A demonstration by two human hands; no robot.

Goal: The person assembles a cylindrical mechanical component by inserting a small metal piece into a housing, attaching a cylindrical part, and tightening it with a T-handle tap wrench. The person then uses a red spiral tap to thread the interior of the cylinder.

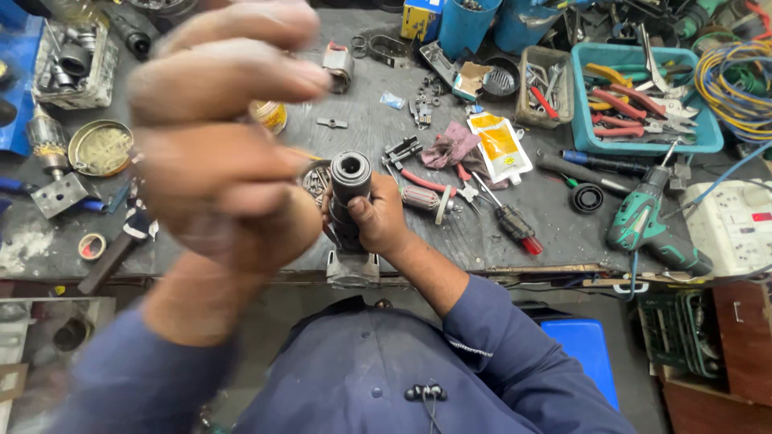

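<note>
Two hands: both belong to the person in the blue shirt, raised over the near edge of the surface (pixel 482 233).
Right hand (pixel 378 217): fingers wrapped tight around a dark metal cylinder (pixel 351 189), thumb pressed on its side.
Cylinder: held upright just above the near edge, hollow end facing up, its lower part joined to a grey metal base (pixel 352 269) that sits at the edge.
Left hand (pixel 221 153): lifted close to the camera and blurred; fingers curled inward, but I cannot tell whether they hold anything.
Beside the cylinder: a small motor rotor (pixel 426 199) with a copper winding lies just right of the right hand, with red-handled pliers (pixel 426 181) touching it.
Middle of the surface: a maroon rag (pixel 452 146) and a yellow-and-white pouch (pixel 498 145) lie side by side.
Right part: a green cordless drill (pixel 643 219) rests near the near edge, next to a white power strip (pixel 736 225).
Far right corner: a blue tray (pixel 587 137) holds pliers and cutters; a coil of yellow and blue wire (pixel 736 80) lies beside it.
Left edge: a round tin of grease (pixel 100 147) sits open.
</note>
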